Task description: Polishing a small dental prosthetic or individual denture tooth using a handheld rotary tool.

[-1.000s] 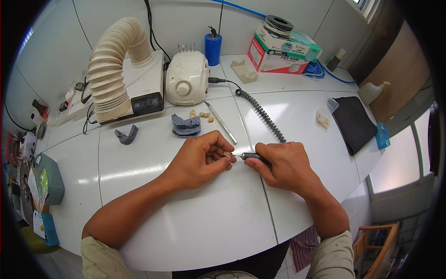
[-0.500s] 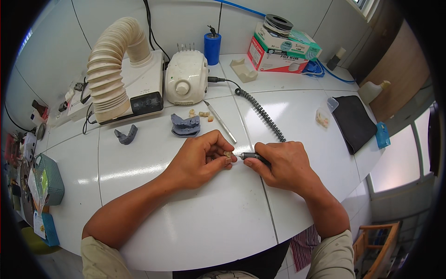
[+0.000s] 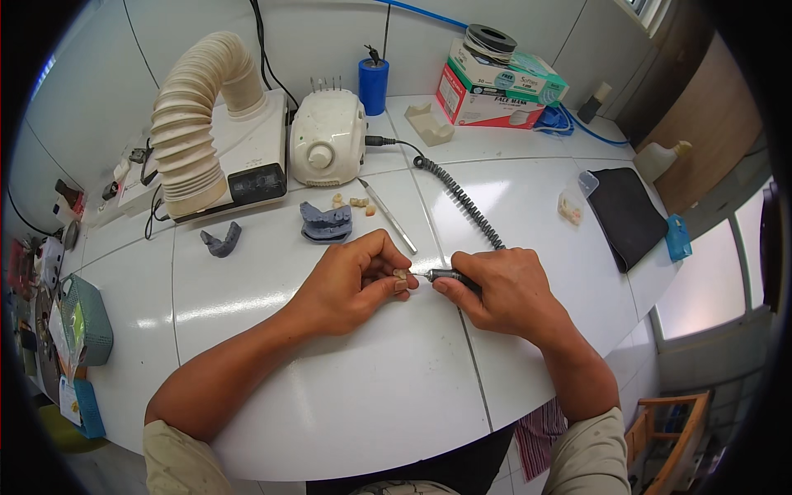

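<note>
My left hand [image 3: 351, 282] pinches a small tooth-coloured dental crown piece [image 3: 401, 275] between thumb and fingers, which partly cover it. Wrapped round a dark rotary handpiece [image 3: 452, 278], my right hand [image 3: 505, 295] points its thin metal bit left at the crown piece. The bit's tip is at or very near the piece; contact is too small to tell. Beyond my left hand sit a grey dental model [image 3: 326, 223], several small tooth-coloured pieces [image 3: 358, 202] and a slim silver tool [image 3: 388, 216]. A smaller grey arch model [image 3: 221, 240] lies to the left.
A coiled black cord [image 3: 458, 198] runs to the white control box [image 3: 327, 140]. A dust extractor with a ribbed hose [image 3: 188, 140] stands at back left. Mask boxes [image 3: 487, 97], a blue cylinder [image 3: 374, 87], a black pouch [image 3: 627, 216] and a green basket [image 3: 87, 322] line the table's edges.
The crown piece has turned slightly in my left fingers, with the handpiece still pointing at it. The whole view has shifted a little; both hands stay nearly in place.
</note>
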The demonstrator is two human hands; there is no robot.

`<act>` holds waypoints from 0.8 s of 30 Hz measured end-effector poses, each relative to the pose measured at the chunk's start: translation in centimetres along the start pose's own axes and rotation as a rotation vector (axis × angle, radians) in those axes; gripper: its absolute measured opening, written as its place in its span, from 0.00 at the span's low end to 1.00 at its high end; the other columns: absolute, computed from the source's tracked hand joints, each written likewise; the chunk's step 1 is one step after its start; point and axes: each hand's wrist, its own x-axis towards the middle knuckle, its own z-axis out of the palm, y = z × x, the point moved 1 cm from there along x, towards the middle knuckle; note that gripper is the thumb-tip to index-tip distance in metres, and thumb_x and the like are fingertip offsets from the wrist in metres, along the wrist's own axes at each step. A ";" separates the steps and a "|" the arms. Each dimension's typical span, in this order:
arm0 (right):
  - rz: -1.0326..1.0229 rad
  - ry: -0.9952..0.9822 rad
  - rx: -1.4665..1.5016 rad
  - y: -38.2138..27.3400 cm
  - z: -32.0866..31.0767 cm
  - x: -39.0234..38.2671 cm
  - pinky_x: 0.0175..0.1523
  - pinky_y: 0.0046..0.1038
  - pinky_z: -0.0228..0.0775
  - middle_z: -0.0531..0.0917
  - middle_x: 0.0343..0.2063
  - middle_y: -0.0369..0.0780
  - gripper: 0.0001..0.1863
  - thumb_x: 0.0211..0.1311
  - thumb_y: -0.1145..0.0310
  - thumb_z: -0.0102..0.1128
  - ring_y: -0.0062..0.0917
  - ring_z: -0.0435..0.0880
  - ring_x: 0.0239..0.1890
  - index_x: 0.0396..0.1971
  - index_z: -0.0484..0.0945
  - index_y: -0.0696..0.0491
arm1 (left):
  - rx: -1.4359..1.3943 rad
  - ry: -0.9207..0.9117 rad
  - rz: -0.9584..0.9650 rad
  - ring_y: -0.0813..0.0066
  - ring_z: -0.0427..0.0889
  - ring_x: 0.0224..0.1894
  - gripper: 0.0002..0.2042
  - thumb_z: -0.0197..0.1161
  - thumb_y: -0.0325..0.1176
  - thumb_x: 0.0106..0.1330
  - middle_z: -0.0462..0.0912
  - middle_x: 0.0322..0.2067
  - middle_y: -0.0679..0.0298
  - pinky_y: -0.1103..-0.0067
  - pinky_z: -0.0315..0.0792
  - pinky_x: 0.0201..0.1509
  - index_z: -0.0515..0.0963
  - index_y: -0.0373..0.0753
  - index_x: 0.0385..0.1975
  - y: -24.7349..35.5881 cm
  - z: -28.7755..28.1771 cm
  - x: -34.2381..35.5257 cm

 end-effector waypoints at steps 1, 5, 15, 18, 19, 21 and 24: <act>0.000 0.000 -0.001 0.0 0.0 0.0 0.24 0.39 0.67 0.81 0.14 0.37 0.26 0.77 0.44 0.61 0.36 0.80 0.16 0.27 0.82 0.51 | -0.011 -0.001 0.000 0.68 0.91 0.53 0.05 0.59 0.19 0.78 0.89 0.47 0.52 0.72 0.85 0.61 0.72 0.32 0.48 0.0 0.0 0.0; 0.006 0.026 0.021 0.1 -0.2 0.0 0.24 0.39 0.66 0.79 0.13 0.38 0.26 0.77 0.44 0.61 0.37 0.79 0.15 0.26 0.81 0.50 | -0.001 -0.010 0.023 0.69 0.91 0.54 0.05 0.59 0.21 0.80 0.90 0.48 0.53 0.75 0.86 0.54 0.72 0.34 0.50 0.3 -0.1 -0.2; 0.017 0.088 0.122 0.7 -0.3 -0.3 0.25 0.40 0.65 0.79 0.14 0.39 0.26 0.78 0.44 0.60 0.39 0.78 0.16 0.27 0.78 0.51 | -0.110 0.007 -0.069 0.71 0.90 0.58 0.05 0.55 0.30 0.85 0.91 0.54 0.55 0.81 0.81 0.41 0.68 0.38 0.52 0.4 -0.6 -0.4; 0.009 0.108 0.178 0.7 -0.5 -0.4 0.25 0.40 0.66 0.80 0.16 0.39 0.25 0.78 0.45 0.61 0.38 0.79 0.17 0.27 0.78 0.51 | -0.153 0.004 -0.067 0.71 0.90 0.58 0.06 0.55 0.31 0.85 0.91 0.53 0.55 0.81 0.81 0.42 0.70 0.37 0.52 0.6 -0.6 -0.3; 0.016 0.111 0.189 0.7 -0.5 -0.4 0.25 0.40 0.66 0.80 0.16 0.39 0.25 0.78 0.45 0.61 0.38 0.79 0.17 0.27 0.78 0.51 | -0.179 0.016 -0.072 0.72 0.90 0.57 0.06 0.56 0.31 0.85 0.91 0.52 0.56 0.80 0.82 0.43 0.71 0.36 0.51 0.6 -0.6 -0.3; 0.013 0.096 0.179 0.8 -0.3 -0.5 0.25 0.39 0.66 0.81 0.17 0.39 0.25 0.77 0.45 0.62 0.38 0.79 0.17 0.27 0.78 0.51 | -0.135 0.026 -0.035 0.73 0.90 0.55 0.07 0.58 0.32 0.84 0.90 0.50 0.58 0.80 0.82 0.44 0.74 0.35 0.52 0.2 -0.6 -0.4; 0.020 0.083 0.186 0.7 -0.6 -0.4 0.25 0.38 0.68 0.82 0.17 0.38 0.25 0.77 0.45 0.62 0.37 0.80 0.17 0.27 0.79 0.51 | -0.084 0.031 0.012 0.74 0.90 0.51 0.08 0.62 0.31 0.83 0.89 0.46 0.61 0.79 0.82 0.46 0.79 0.34 0.53 -0.2 -0.7 -0.4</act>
